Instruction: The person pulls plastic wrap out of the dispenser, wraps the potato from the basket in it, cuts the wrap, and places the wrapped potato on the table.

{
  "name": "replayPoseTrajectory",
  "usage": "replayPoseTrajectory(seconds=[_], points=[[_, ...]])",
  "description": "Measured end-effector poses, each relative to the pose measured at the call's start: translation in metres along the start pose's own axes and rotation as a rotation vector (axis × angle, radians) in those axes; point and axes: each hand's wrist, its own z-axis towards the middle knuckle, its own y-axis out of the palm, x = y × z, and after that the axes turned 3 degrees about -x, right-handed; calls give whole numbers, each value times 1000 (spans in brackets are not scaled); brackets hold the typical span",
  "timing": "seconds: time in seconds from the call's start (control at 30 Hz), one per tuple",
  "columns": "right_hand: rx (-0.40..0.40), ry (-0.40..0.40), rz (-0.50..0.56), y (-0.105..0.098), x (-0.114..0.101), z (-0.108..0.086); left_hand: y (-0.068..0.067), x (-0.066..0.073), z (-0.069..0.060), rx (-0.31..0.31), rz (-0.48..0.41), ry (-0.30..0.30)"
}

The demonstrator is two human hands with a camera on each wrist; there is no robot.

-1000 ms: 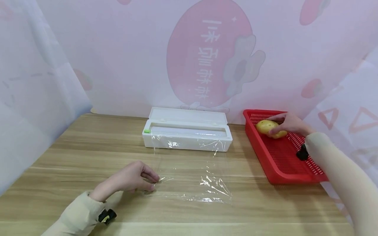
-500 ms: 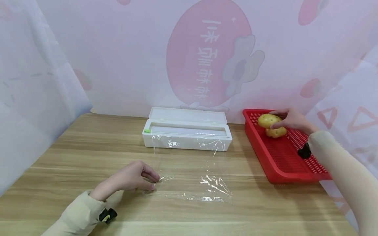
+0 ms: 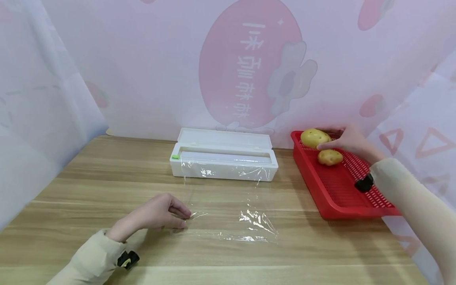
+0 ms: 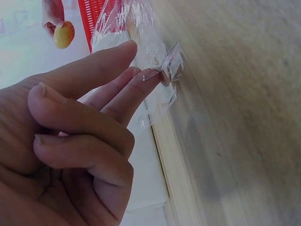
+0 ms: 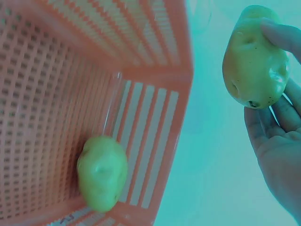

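Observation:
My right hand (image 3: 352, 144) grips a yellow potato (image 3: 315, 138) over the far left part of the red basket (image 3: 329, 206). In the right wrist view, the held potato (image 5: 256, 61) has the thumb on its top side and is apart from the basket wall. A second potato (image 3: 330, 157) lies in the basket. On the table, my left hand (image 3: 160, 213) touches the near left corner of a sheet of plastic wrap (image 3: 246, 221). In the left wrist view, fingertips (image 4: 150, 75) meet the crumpled film; the other fingertip stands apart. The sheet runs from a white wrap dispenser box (image 3: 224, 172).
The dispenser's lid (image 3: 224, 138) stands raised at the back, and a green slider (image 3: 176, 156) sits at its left end. A printed cloth (image 3: 149, 79) hangs behind the wooden table (image 3: 89, 190). The basket stands by the table's right edge.
My right hand has lifted the potato and carried it left and toward the back of the basket, uncovering the second potato. My left hand has stayed at the film's corner.

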Motion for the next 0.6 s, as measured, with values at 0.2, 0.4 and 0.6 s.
replayPoseTrajectory(seconds=[0.2,0.4,0.6], points=[[-9,-72,20,17,-29,-1,1,1,2,4,15,22],[-59,-69,86,37,-53,-5,1,0,3,0,40,35],[-115,-62,118,56,-73,-9,2,1,4,-1,29,51]])
